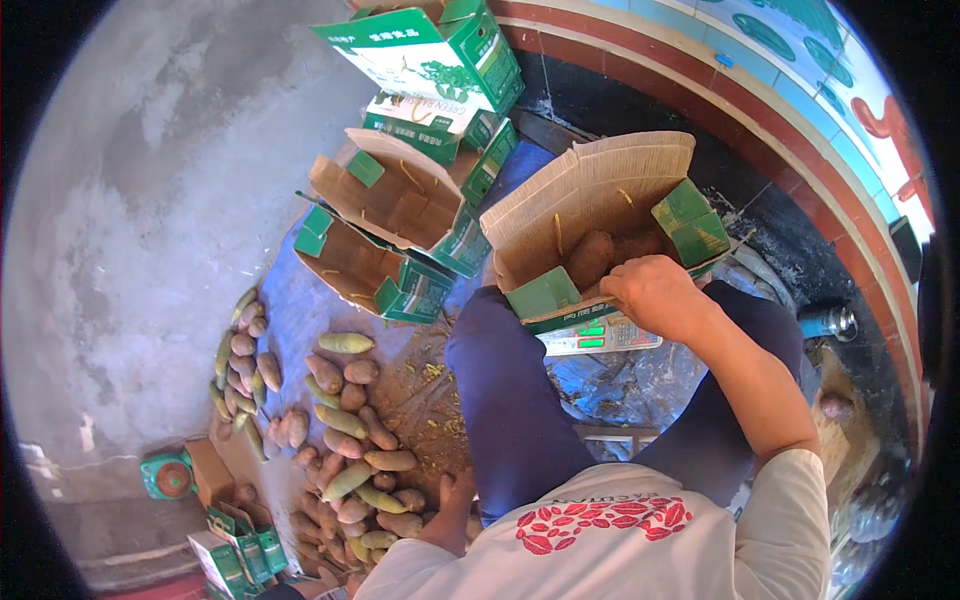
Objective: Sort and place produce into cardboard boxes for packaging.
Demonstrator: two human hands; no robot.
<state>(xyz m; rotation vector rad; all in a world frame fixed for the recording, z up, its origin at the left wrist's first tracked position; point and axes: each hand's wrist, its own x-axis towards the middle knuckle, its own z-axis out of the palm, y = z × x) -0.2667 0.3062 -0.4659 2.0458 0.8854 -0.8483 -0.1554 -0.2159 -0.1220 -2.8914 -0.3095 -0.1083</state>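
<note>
My right hand (652,292) is at the near rim of an opened cardboard box (560,320), its fingers curled and closed on that edge. Inside the box lie a few brown, muddy root vegetables (591,258). Under it a scale (605,335) with a green-lit display shows between my knees. Low down beside my left thigh, my left hand (457,492) is at the edge of a heap of long root vegetables (347,482), some green and some brown. Its fingers are mostly hidden, and whether it holds one I cannot make out.
Two open boxes (400,200) stand left of the scale, with printed green-and-white boxes (440,55) stacked behind. A smaller vegetable row (242,360) lies farther left on the blue sheet (285,300). At right, a blue bottle-like cylinder (825,323) lies near the tiled wall (800,130).
</note>
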